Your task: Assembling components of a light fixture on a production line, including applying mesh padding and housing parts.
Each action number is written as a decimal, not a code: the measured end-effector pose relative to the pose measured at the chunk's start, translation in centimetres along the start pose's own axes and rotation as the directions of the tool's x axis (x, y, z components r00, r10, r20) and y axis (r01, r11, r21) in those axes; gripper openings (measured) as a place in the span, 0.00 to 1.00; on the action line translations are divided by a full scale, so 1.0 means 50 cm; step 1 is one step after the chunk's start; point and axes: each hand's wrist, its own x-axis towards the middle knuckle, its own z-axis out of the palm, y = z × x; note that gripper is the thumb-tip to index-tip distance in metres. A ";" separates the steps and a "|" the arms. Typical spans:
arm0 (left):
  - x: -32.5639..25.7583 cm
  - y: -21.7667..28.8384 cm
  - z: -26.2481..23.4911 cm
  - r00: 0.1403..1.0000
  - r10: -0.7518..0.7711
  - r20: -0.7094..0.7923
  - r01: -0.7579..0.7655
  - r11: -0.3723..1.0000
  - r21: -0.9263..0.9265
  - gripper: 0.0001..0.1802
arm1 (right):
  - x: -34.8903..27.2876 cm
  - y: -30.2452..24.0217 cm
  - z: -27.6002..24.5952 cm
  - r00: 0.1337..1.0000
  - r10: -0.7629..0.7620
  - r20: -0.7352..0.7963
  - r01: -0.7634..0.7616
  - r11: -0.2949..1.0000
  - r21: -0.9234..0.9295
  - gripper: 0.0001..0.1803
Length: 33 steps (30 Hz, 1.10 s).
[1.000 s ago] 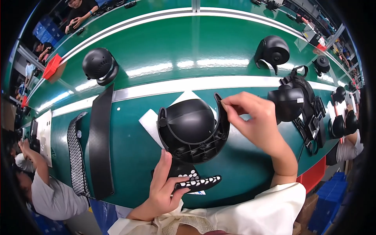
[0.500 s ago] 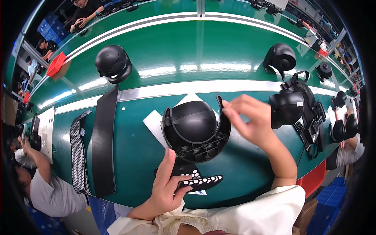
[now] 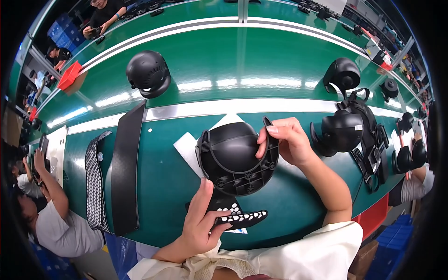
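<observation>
A round black plastic housing [image 3: 233,145] with a smooth dome and a ribbed curved rim lies in front of me on the green table. My right hand [image 3: 288,140] grips the rim's upright right arm, thumb on the outside and fingertips inside beside the dome. My left hand [image 3: 198,221] pinches a folded black sheet of round white dots [image 3: 242,216] between thumb and fingers. Its outstretched index finger touches the housing's lower left edge. White sheets [image 3: 187,148] lie partly under the housing.
A dotted strip [image 3: 97,182] and a long black strip [image 3: 126,172] lie at the left. More black housings [image 3: 343,130] stand at the right, beside a black strapped bag [image 3: 368,140], and on the far green surface [image 3: 148,74]. Co-workers sit on both sides.
My right hand has gone from pinching the arm's tip to reaching its fingers around inside it. Housings on the far surface have shifted right. My left hand keeps its hold.
</observation>
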 end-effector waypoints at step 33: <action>-0.014 0.023 -0.062 0.773 -0.473 -0.422 0.200 0.814 -0.545 0.09 | -0.040 -0.029 0.205 0.937 -0.182 0.296 0.323 0.775 -0.544 0.13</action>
